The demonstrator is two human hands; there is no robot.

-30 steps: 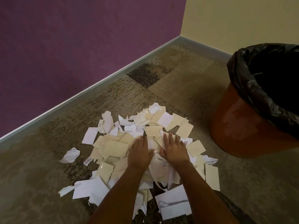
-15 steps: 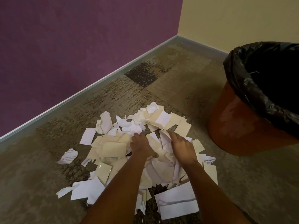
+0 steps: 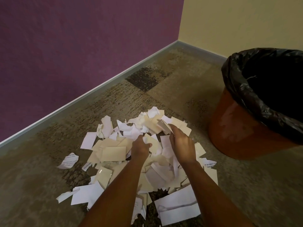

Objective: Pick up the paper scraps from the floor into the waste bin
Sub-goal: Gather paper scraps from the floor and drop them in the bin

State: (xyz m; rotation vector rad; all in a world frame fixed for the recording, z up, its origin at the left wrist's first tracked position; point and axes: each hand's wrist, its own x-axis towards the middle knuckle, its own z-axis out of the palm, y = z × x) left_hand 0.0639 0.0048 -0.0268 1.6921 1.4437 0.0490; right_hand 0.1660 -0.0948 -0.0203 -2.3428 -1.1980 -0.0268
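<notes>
Paper scraps (image 3: 114,151), torn white and cream pieces of many sizes, lay heaped in a loose pile on the mottled brown carpeted floor (image 3: 164,89), in the near middle of the scene. Both bare forearms reached from the near edge into the centre of the heap. The left hand (image 3: 140,149) was curled, its fingers closed around a bunch of scraps in the middle of the pile. The right hand (image 3: 181,145), just to the right of it, was likewise curled, its fingers gripping a wad of cream and white pieces that stood up at the far side of the heap. More crumpled paper was bunched between the two hands.

One printed white scrap (image 3: 69,160) lay apart on the carpet to the left of the pile. A larger folded white sheet (image 3: 178,208) lay at the near right edge of the heap, beside the right forearm.

To the right of the pile, near but not touching it, stood the round orange-brown waste bin (image 3: 237,131), lined with a crinkled black plastic bag (image 3: 242,86) folded over its rim. Its dark inside showed nothing I could make out. A purple wall (image 3: 73,46) ran along the far left, meeting a pale yellow wall (image 3: 242,18) at the far corner, with a grey skirting strip (image 3: 98,92) at its foot.
</notes>
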